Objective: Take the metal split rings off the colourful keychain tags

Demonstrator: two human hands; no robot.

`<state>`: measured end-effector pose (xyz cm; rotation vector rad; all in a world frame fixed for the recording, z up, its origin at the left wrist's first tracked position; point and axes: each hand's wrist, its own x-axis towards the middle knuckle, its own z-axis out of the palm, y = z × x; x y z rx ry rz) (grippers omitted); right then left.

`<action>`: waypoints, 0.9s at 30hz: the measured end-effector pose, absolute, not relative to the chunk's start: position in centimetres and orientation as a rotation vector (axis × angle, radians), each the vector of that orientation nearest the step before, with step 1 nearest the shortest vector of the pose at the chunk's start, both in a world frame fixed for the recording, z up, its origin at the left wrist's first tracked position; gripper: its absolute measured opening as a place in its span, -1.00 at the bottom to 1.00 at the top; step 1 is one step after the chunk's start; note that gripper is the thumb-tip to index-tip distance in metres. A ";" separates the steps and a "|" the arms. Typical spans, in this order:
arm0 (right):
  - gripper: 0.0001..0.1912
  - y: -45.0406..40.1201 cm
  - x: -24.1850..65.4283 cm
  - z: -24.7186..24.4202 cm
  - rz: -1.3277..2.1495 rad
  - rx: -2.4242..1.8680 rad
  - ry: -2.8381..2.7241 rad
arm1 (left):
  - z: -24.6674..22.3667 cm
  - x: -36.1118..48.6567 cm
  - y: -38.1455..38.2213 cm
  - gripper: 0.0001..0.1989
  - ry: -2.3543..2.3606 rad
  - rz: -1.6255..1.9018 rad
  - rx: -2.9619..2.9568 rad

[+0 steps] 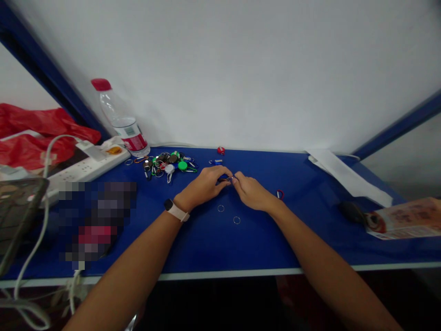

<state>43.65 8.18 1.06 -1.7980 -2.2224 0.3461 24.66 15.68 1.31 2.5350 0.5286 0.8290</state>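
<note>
My left hand [203, 186] and my right hand [251, 192] meet above the blue table top [255, 243], fingertips pinching a small metal key ring [229, 179]. A dark piece [223, 180] sits under the left fingers, too small to identify. Left of my hands lies a heap of coloured key tags and carabiners [168, 165]. Two loose metal rings [221, 208] [236, 220] rest just below my hands. A small red carabiner [279, 194] lies right of my right hand. A blue clip [216, 162] and a red tag [221, 150] lie beyond my fingers.
A capped water bottle [120, 117] and white power strip [87, 165] with cables stand at the left, beside a red plastic bag [41, 133]. A white paper strip [351, 177], dark object [351, 212] and printed leaflet [403, 218] lie right. A white wall rises behind.
</note>
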 end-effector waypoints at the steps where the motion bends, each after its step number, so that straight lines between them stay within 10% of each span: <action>1: -0.76 8.2 43.6 1.1 0.366 -1.793 -2.208 | 1.3 24.7 15.6 -0.81 0.526 0.830 2.555; 27: -0.69 8.5 44.3 1.4 0.389 -1.561 -1.912 | 1.9 23.6 17.0 -0.92 0.921 1.171 2.529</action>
